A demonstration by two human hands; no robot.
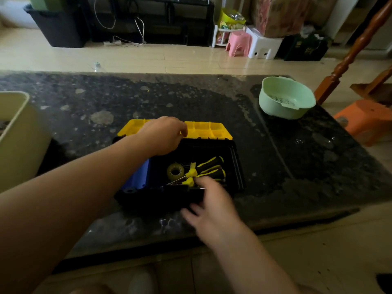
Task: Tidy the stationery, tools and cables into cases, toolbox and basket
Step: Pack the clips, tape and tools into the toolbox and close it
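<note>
Fingers of your left hand (163, 134) curl over the edge of the yellow lid (209, 130). Your right hand (212, 206), blurred, has its fingers loosely spread, holding nothing, at the near rim of the toolbox (238, 166). The toolbox sits open on the tabletop (307, 166), screwdrivers (210, 166) inside.

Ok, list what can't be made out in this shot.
Head view:
- Right grip: motion-blurred; open or holding, unclear.
- Yellow lid: middle hidden under left grip.
- Blue item in toolbox: partly behind left forearm.
- Cream bin: cut by left edge.
</note>
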